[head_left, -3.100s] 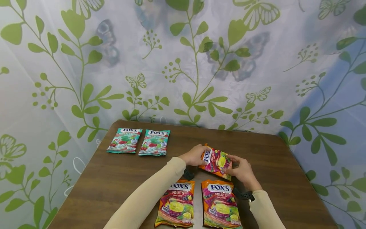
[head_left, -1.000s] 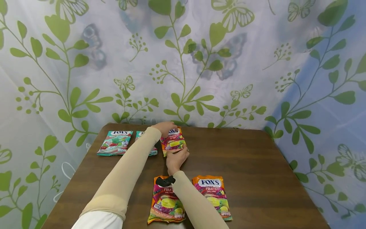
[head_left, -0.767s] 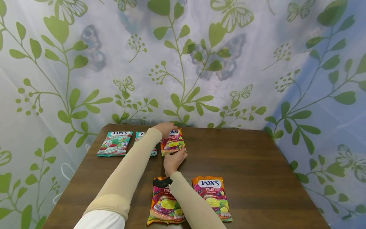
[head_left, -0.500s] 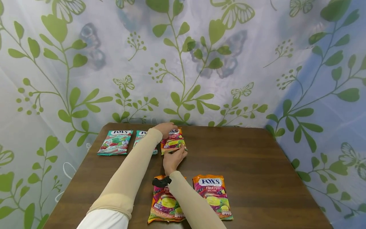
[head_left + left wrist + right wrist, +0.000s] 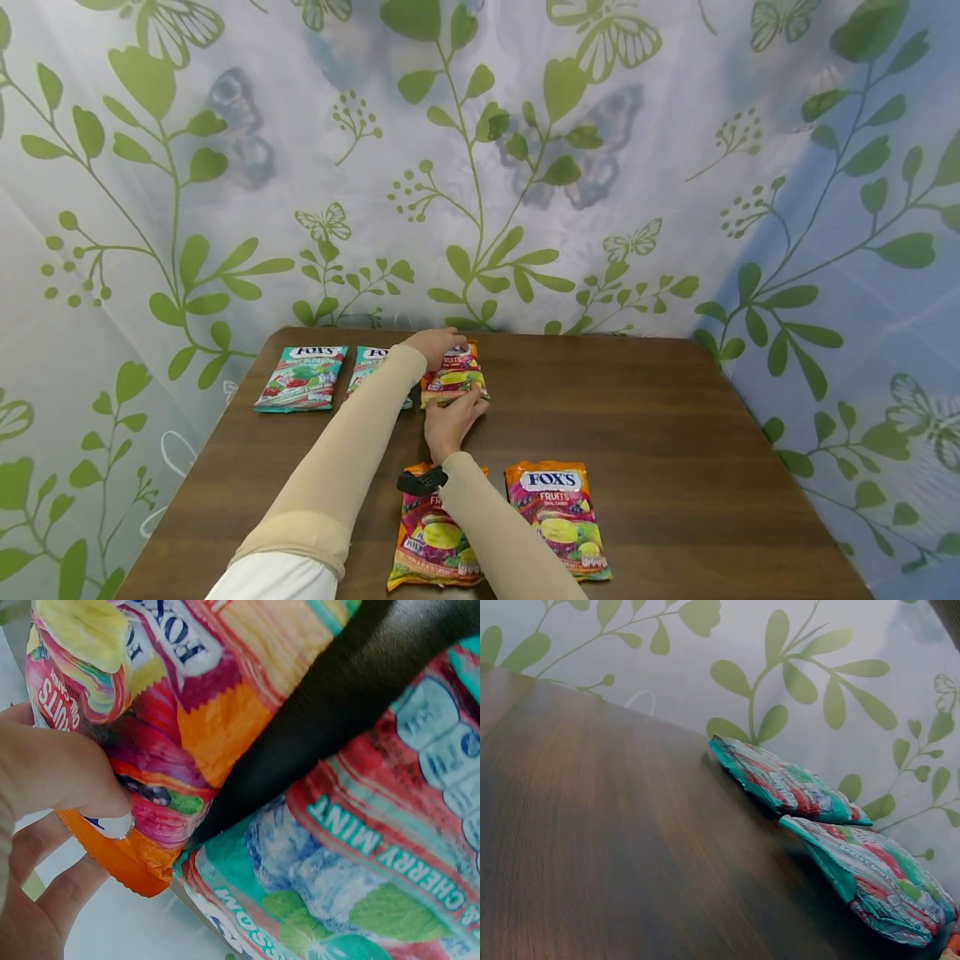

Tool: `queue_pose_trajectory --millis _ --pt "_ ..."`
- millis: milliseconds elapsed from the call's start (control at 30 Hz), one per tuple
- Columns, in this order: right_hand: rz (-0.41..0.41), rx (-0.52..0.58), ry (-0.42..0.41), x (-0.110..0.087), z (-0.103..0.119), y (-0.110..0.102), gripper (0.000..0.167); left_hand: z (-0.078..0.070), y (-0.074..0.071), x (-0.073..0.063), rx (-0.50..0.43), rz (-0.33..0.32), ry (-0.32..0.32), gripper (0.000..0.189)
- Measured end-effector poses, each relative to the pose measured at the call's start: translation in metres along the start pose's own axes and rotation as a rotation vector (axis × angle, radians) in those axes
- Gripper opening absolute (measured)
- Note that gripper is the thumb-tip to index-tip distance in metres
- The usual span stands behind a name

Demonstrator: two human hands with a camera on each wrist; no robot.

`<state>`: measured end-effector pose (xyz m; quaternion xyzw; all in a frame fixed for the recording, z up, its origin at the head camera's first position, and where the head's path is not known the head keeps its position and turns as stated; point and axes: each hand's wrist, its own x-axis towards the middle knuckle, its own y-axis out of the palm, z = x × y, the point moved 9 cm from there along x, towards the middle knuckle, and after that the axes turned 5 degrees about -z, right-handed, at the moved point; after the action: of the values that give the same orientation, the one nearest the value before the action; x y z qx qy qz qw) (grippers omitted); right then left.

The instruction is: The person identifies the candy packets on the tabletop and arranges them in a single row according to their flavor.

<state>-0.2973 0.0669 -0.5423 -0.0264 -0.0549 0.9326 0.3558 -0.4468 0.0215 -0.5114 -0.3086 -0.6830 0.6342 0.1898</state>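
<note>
A pink and orange Fox's Fruits candy bag [image 5: 456,379] lies at the back of the table, label facing up, beside a teal Mint Blossom candy bag [image 5: 367,367]. My left hand [image 5: 441,346] grips its top edge; in the left wrist view the thumb of that hand [image 5: 56,772] presses on the printed front with fingers behind. At the bag's lower edge, my right hand [image 5: 453,421] pinches the near corner between thumb and fingers. A narrow dark gap separates the fruit bag from the mint bag [image 5: 352,855]. The right hand is outside the right wrist view.
Another Mint Blossom bag [image 5: 302,379] lies at the far left of the back row. Nearer me are two more Fruits bags, one [image 5: 431,542] partly under my right forearm and one [image 5: 557,517] to its right. A patterned curtain [image 5: 525,167] hangs behind the brown table [image 5: 652,433].
From the table's right middle, both hands have carried the Fruits bag left and back to the mint bags, turning it straight. Over the last second it has barely moved.
</note>
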Motion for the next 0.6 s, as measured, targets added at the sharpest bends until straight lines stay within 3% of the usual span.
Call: queue_pose_trajectory --millis 233,400,600 --pt "-0.008 -0.068 -0.013 -0.006 -0.006 -0.002 0.082 -0.009 0.006 -0.007 -0.034 0.001 -0.004 0.059" --pt "0.004 -0.074 -0.021 -0.008 -0.007 -0.004 0.083 -0.006 0.012 -0.007 -0.004 -0.029 -0.003 0.062" --pt "0.067 -0.064 -0.032 -0.005 0.002 -0.005 0.083 -0.006 0.005 -0.005 -0.006 -0.058 -0.006 0.06"
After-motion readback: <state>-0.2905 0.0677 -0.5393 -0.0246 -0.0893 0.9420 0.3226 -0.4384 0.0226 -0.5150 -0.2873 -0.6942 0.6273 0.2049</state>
